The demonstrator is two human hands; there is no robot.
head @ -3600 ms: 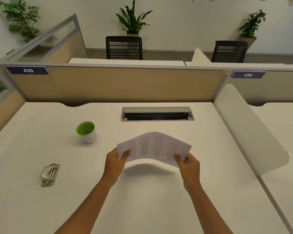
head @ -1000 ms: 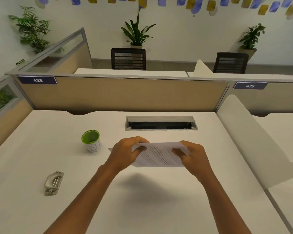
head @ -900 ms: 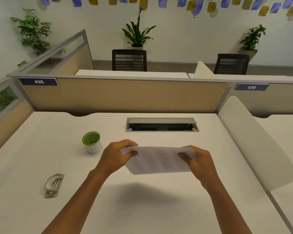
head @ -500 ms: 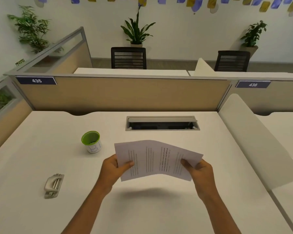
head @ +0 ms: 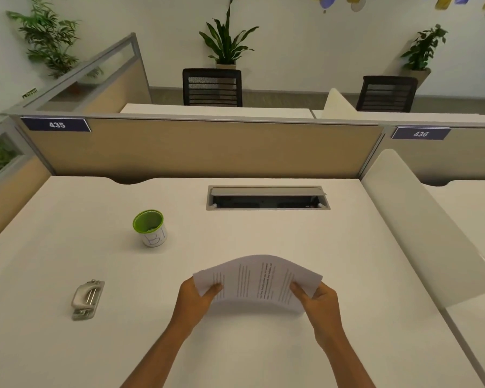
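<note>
A thin stack of printed white paper sheets (head: 259,281) hangs arched just above the white desk (head: 263,354), its text lines running away from me. My left hand (head: 195,299) pinches the left end, thumb on top. My right hand (head: 318,302) pinches the right end the same way. The middle of the sheets bows upward between the two hands.
A grey metal hole punch (head: 87,299) lies at the left of the desk. A green-rimmed white cup (head: 150,229) stands further back. An open cable tray (head: 268,198) is set into the desk's rear. A white curved divider (head: 420,228) borders the right side, a beige partition (head: 202,148) the back.
The sheets were held on edge with my hands over them, then turned flat. Since half a second ago they came nearer to me and lower, and bow upward more.
</note>
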